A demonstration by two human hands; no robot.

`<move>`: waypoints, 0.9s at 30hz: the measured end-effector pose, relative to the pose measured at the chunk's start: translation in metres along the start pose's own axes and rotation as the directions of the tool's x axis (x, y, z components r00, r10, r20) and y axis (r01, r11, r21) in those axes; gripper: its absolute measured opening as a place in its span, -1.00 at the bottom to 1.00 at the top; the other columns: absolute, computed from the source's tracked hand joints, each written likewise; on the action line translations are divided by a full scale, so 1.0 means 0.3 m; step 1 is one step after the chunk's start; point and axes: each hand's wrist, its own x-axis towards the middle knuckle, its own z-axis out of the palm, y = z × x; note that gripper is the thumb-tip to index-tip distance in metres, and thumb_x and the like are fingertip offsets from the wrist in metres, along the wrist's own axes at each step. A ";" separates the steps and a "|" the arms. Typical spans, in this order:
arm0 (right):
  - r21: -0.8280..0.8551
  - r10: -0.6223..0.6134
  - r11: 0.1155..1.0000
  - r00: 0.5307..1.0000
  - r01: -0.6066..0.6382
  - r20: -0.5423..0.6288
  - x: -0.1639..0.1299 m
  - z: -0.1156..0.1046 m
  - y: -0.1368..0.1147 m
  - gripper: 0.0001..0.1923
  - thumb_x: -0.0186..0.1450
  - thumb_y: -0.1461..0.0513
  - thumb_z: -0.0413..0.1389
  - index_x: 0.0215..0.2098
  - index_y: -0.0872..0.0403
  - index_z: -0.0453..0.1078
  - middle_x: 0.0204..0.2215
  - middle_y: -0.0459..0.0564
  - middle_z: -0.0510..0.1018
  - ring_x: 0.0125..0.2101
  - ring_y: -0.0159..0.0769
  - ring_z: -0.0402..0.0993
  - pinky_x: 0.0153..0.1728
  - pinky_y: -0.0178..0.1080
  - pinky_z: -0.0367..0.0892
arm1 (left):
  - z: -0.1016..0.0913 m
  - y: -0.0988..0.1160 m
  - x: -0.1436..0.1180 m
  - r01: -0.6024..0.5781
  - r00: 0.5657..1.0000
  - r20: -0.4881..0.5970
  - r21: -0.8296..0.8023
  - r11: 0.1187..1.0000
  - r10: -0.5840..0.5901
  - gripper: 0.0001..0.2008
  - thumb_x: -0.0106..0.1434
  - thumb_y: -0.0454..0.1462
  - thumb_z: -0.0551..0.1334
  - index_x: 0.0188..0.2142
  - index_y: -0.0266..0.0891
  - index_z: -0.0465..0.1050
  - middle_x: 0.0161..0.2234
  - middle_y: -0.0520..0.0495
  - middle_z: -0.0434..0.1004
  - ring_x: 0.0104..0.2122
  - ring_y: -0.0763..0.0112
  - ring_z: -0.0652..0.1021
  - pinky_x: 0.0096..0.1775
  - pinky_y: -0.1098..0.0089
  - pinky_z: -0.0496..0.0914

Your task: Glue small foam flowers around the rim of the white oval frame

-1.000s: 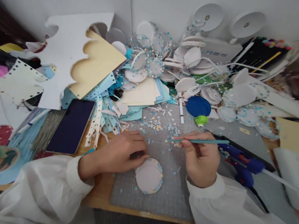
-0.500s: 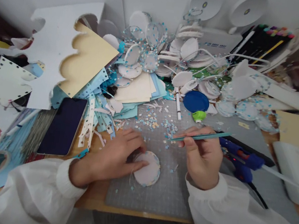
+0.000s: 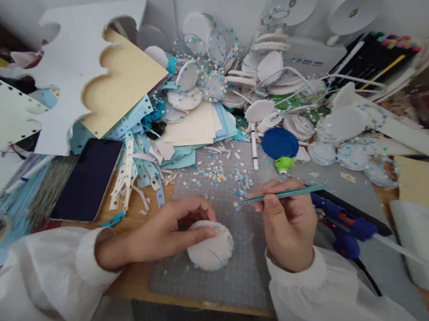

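My left hand (image 3: pixel 177 225) pinches a round white disc (image 3: pixel 206 251) near the front of the grey cutting mat (image 3: pixel 246 290). Small pale blue and yellow paper pieces run along the disc's edge. In my right hand (image 3: pixel 288 221) is a pair of teal tweezers (image 3: pixel 286 194), gripped between thumb and fingers. Their tips point left, just over the mat, close to a scatter of tiny flower-shaped paper confetti (image 3: pixel 216 171). Whether the tips hold a piece is too small to tell.
A blue glue gun (image 3: pixel 344 227) lies right of my right hand. Behind the mat are a blue lid (image 3: pixel 280 144), a green punch (image 3: pixel 284 164), a white pen (image 3: pixel 254 148) and piled white discs (image 3: pixel 261 111). On the left lie a phone (image 3: pixel 88 179) and punched paper strips (image 3: pixel 126 174).
My left hand has taken the disc up from lying under its fingertips into a pinch, slightly raised and tilted. My right hand with the tweezers has hardly moved.
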 end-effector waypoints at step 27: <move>-0.076 0.050 0.997 0.965 -0.032 0.258 -0.024 0.033 -0.016 -0.94 0.29 0.21 0.11 -0.32 0.03 0.31 -0.47 -0.10 0.35 -0.48 -0.38 0.39 -0.49 -0.28 0.36 | -0.004 -0.016 0.034 0.162 0.984 -0.017 -0.303 0.939 -0.175 -0.74 -0.01 -0.25 0.42 -0.38 -0.34 0.44 -0.49 0.02 0.43 -0.52 0.54 0.40 -0.50 0.54 0.27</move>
